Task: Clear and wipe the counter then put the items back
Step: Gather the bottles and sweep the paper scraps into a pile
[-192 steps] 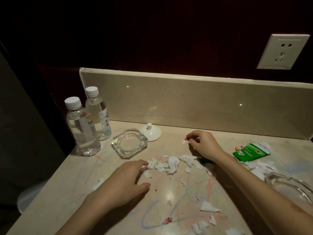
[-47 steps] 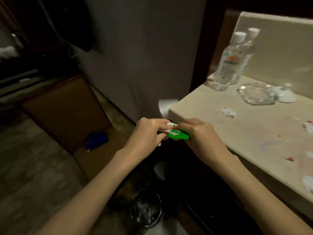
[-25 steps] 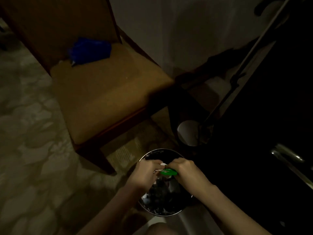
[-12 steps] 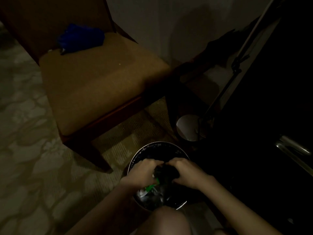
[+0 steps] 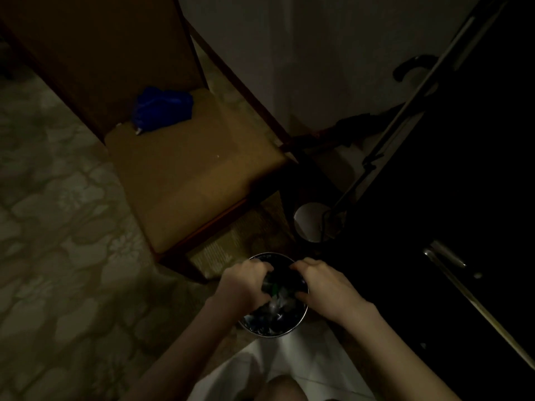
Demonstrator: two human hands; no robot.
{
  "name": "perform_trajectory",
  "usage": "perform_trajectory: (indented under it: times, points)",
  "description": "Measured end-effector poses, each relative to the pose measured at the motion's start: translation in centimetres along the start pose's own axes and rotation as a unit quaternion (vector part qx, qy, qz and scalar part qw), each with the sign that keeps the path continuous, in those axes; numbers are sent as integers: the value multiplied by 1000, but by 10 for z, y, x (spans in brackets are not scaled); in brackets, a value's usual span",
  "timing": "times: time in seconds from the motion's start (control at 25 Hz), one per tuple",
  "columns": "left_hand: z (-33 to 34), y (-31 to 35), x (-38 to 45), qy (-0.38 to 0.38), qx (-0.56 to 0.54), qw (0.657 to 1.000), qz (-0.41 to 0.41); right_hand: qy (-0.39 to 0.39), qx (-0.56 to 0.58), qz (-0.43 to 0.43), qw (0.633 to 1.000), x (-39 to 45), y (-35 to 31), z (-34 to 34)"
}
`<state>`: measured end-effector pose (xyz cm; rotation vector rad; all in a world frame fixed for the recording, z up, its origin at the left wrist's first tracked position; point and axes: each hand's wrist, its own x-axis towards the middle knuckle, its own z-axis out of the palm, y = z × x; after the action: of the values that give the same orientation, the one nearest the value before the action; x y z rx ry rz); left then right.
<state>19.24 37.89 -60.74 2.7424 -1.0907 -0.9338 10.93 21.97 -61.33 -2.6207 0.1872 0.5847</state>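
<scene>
Hovering over the mouth of a round metal waste bin point(image 5: 301, 316), both hands sit close together with a small gap between them. In that gap, down inside the bin, a sliver of green wrapper point(image 5: 275, 288) shows among pale, crumpled paper scraps point(image 5: 273, 306); it lies below and between the two hands, nearer the left one. Whether either hand touches the wrapper cannot be told in this dim light. The left hand point(image 5: 246, 285) has its fingers curled downward over the near left part of the bin's rim, and the right hand point(image 5: 324, 285) has its fingers bent inward over the right part; whether either one grips anything cannot be told, since the fingertips are lost in shadow. The bin stands on the floor, its inside dark apart from the scraps and glints off its wall.

Just beyond the bin stands a wooden chair point(image 5: 188, 175) with a tan seat cushion. A crumpled blue cloth point(image 5: 162, 108) lies at the back of the seat, against the chair's backrest. To the right of the chair's front leg, a white cup-like container point(image 5: 307, 224) rests on the floor with a thin rod point(image 5: 405, 117) leaning up from it. A patterned carpet point(image 5: 58, 241) covers the floor to the left, and dark cabinetry point(image 5: 463, 198) fills the right side.
</scene>
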Motion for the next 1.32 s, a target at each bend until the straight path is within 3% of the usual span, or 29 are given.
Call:
perform_trajectory:
  times: [0.28, 0.6, 0.92, 1.16, 1.32]
  points:
    - [-196, 67, -132, 20, 6, 1000, 18, 60, 36, -8, 998, -131, -96, -193]
    - [-380, 191, -249, 170, 89, 972, 137, 146, -10, -39, 988, -284, -153, -379]
    - [-443, 306, -272, 242, 73, 932, 260, 262, -11, 51, 964, -410, -112, -441]
    - [-458, 379, -229, 179, 80, 919, 344, 306, 5, 173, 936, -466, -60, -459]
    - [-465, 403, -191, 166, 110, 900, 388, 336, 28, 280, 899, -490, -10, -483]
